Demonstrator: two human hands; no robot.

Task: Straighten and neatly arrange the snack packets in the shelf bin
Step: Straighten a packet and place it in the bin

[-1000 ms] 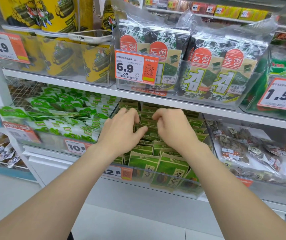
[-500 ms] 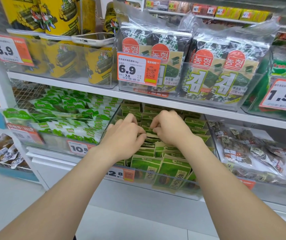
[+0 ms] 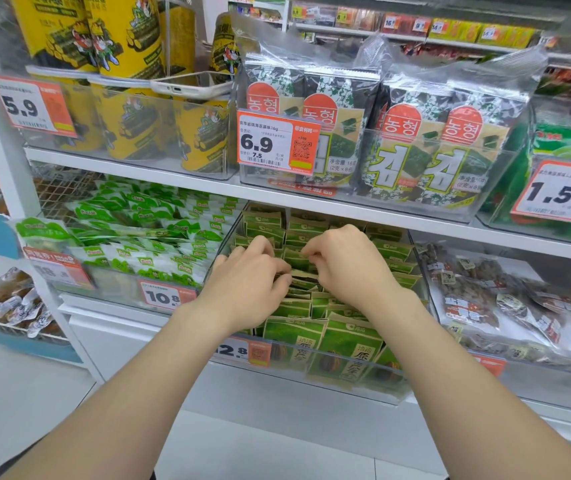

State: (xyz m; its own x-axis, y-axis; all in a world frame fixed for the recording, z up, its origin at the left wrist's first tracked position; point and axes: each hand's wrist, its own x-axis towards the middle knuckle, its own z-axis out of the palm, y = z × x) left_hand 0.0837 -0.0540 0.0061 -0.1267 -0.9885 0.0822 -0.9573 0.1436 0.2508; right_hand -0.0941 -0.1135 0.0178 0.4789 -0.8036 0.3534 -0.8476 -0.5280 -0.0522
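Green snack packets (image 3: 348,344) stand in rows inside the clear bin (image 3: 363,389) at the lower centre of the frame, tucked under the white shelf (image 3: 311,202).

In the head view we reach over the bin's front wall with both hands, which meet close together at the middle rows. Our left hand (image 3: 249,282) has its fingers curled down onto the packet tops with the thumb drawn toward them, pinching the upper edges. Our right hand (image 3: 350,268), just beside it, nips a top edge between curled fingertips in the same way. We judge that the tops are taken because the packets are packed tight, leaving only those edges free to tug upright and into line. The front packets lean face-out against the wall, which props them for display.

Both hands cover what they hold, so we cannot tell whether each grips one packet or several, or how crooked those are. The rear rows run into shadow beneath the shelf. Our left wrist cuts off the start of the orange price tag (image 3: 246,351) at the bin's front left.
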